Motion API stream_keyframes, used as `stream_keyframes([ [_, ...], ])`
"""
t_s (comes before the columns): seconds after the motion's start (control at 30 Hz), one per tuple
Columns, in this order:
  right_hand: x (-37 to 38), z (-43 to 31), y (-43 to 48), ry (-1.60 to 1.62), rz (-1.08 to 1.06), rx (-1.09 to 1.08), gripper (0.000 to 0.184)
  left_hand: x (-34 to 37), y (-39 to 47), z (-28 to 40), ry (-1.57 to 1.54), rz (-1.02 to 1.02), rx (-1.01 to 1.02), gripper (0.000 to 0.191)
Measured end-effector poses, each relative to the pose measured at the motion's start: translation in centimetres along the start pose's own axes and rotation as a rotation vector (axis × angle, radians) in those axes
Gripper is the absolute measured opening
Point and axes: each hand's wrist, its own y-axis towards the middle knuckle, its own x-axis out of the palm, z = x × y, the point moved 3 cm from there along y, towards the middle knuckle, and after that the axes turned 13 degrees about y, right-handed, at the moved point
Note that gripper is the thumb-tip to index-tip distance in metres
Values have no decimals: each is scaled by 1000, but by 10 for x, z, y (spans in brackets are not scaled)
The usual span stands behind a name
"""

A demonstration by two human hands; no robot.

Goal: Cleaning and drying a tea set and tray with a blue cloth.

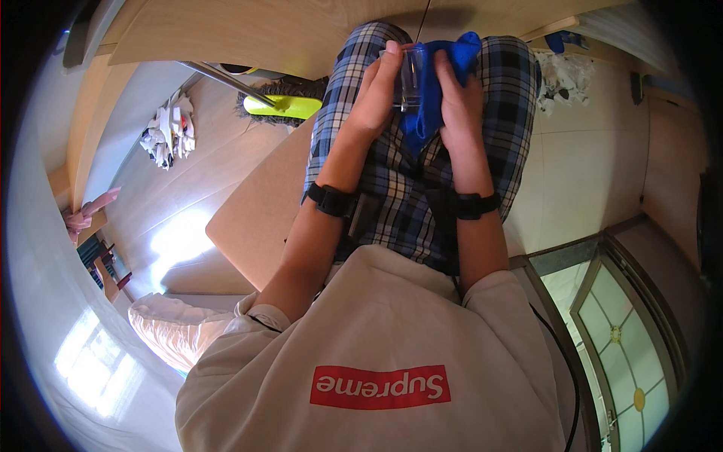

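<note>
Above my lap, my left hand (378, 93) grips a clear, see-through container (411, 76) by its left side. A blue cloth (432, 93) is in my right hand (462, 104), bunched against the container's right side, with a corner hanging down between my thighs. Whether the cloth reaches inside the container cannot be told. Both wrists wear black straps. Below the hands lie my plaid trousers (395, 226).
A wooden table edge (316, 51) is just beyond my knees. A lime-green broom or mop head (288, 107) rests on the floor at left, near a pile of crumpled scraps (169, 133). More scraps (565, 79) lie at right. A glass-paned door (627, 333) stands lower right.
</note>
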Motion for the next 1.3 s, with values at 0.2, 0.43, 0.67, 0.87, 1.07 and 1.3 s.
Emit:
stream_keyframes([
  [0.2, 0, -1, -1, -47, 12, 31, 27, -1, 2, -3, 186, 84, 66, 66],
  [0.43, -4, -2, 2, 30, 99, -9, 35, -5, 3, -7, 246, 108, 3, 66],
  [0.67, -4, 0, 6, -92, 15, -67, 27, -1, 3, -8, 159, 110, -33, 68],
  [0.87, 5, -3, -1, -151, -83, -112, 27, -3, -2, -2, 308, 185, 178, 70],
  [1.07, -2, -7, 3, 43, 49, -72, 29, 3, -8, 5, 329, 106, 106, 71],
  [1.3, -3, -5, 2, -127, 39, -63, 28, 2, -6, 6, 184, 67, 115, 45],
])
